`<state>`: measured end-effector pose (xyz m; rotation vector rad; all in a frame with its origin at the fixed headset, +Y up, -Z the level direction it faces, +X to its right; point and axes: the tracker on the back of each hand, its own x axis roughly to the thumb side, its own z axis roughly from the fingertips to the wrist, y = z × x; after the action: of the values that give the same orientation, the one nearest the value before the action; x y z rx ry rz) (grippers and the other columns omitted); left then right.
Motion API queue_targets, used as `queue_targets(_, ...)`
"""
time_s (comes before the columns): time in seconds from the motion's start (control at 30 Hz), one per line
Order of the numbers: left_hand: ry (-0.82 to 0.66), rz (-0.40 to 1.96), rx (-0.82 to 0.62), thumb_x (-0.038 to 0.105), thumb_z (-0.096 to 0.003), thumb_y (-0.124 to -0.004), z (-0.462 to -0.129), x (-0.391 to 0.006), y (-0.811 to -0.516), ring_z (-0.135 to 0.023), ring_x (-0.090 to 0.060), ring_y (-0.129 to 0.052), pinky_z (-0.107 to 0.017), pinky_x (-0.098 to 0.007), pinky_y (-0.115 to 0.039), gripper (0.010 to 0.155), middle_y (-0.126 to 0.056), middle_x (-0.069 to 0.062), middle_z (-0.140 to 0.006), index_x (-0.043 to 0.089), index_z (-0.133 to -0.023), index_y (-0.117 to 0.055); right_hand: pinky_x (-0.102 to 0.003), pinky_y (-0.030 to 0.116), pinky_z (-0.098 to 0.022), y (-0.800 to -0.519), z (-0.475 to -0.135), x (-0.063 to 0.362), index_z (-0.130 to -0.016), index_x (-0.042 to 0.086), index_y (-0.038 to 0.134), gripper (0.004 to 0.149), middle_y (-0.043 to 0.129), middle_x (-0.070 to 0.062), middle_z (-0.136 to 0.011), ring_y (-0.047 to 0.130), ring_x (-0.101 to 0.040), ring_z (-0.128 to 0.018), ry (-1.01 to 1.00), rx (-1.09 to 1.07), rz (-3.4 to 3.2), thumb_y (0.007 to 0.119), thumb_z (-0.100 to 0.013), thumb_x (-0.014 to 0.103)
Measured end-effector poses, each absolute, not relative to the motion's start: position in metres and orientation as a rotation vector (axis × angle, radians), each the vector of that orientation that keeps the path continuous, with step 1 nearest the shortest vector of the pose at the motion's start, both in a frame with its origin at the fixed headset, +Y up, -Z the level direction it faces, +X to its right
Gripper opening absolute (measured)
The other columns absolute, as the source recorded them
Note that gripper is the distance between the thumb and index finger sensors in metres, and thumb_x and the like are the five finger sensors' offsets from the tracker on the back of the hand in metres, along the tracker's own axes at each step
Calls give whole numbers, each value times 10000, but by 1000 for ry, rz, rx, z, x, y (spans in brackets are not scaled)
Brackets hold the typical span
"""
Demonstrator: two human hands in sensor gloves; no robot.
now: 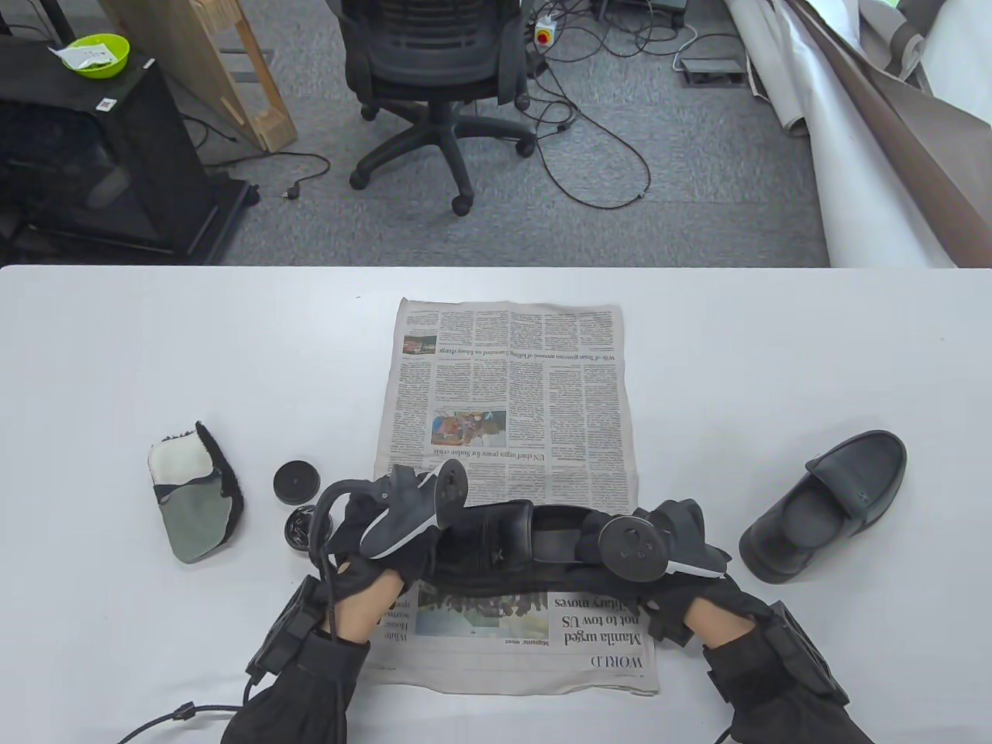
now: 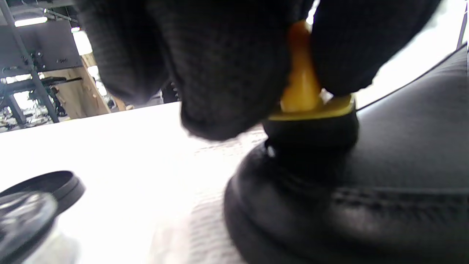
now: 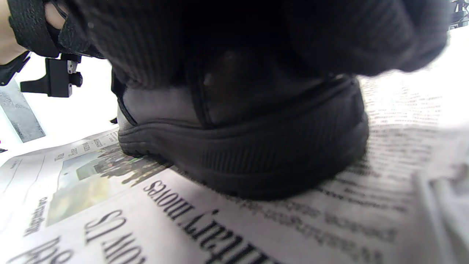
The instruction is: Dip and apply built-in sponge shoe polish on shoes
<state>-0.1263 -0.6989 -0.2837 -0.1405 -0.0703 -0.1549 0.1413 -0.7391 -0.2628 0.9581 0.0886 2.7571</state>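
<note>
Application step, by the look of it — left hand [image 2: 227, 66] pinching the yellow-handled sponge applicator [image 2: 309, 113], sponge pressed on the toe of the black shoe [image 1: 511, 542] lying on the newspaper [image 1: 508, 387] at lower centre of the table view. Right hand [image 3: 256, 40] clamped over the heel, steadying. Next, probably: rubbing onward over bare leather — or re-dipping in the open polish tin [image 1: 301, 529], lower left beside its lid [image 1: 296, 480].

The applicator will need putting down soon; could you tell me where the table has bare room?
Bare patches: table right of the newspaper, beyond the spare shoe; far left, beyond the mitt. Crowded: between the mitt and the left hand, where the lid and polish tin sit.
</note>
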Motion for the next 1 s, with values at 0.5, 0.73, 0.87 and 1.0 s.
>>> queue_targets(0.5, -234, 6, -220, 514, -403, -904, -268, -108, -698, -315, -32, -1104, -501, -379, -913, 483, -1038, -18, -645, 256, -809, -866, -445, 842, -440, -739, -264, 142, -582, 267, 930, 397, 847, 5, -724, 933, -211, -273, 124, 959, 2744, 829, -328, 554)
queue_targets(0.73, -167, -58, -1, 514, -405, -889, -276, -97, -704, -295, -38, -1085, -500, -387, -907, 488, -1028, -22, -630, 245, -811, -859, -447, 841, -440, -739, -265, 142, -583, 270, 932, 395, 850, 2, -723, 932, -213, -273, 134, 960, 2739, 830, -328, 554)
queue_targets(0.87, -136, -62, -12, 519, -403, -893, -282, -102, -706, -284, -35, -1082, -496, -387, -910, 489, -1031, -22, -619, 245, -806, -863, -445, 843, -437, -739, -265, 142, -582, 268, 933, 398, 852, 3, -719, 933, -212, -270, 130, 959, 2742, 830, -326, 555)
queue_targets(1.0, -75, -79, -63, 522, -404, -900, -286, -115, -706, -267, -28, -1074, -489, -383, -913, 488, -1032, -25, -600, 237, -798, -869, -444, 845, -434, -739, -265, 141, -582, 265, 931, 398, 852, 2, -718, 933, -210, -268, 125, 960, 2745, 827, -329, 555)
